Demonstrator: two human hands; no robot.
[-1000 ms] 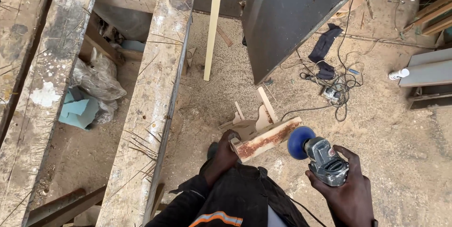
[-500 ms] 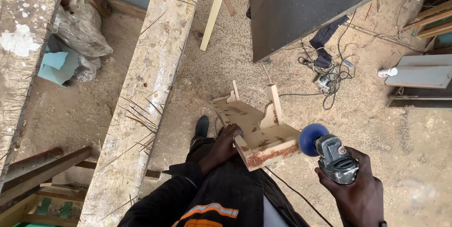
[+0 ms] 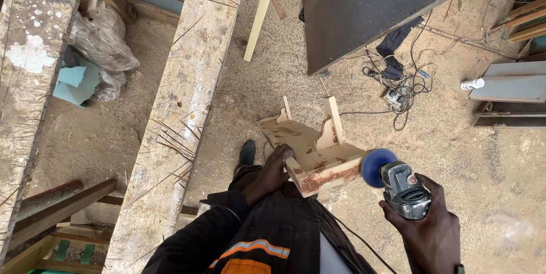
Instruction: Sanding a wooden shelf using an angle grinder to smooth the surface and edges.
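Gripping a wooden piece left-handed, right hand clasping a sander (disc apparently touching) above sawdust-strewn ground.

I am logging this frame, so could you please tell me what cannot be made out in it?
- Head view: the left hand palm is hidden behind the wooden piece.
- The blue disc face is turned away; contact with the wood is unclear.
- The right hand wrist is cut by the bottom edge.
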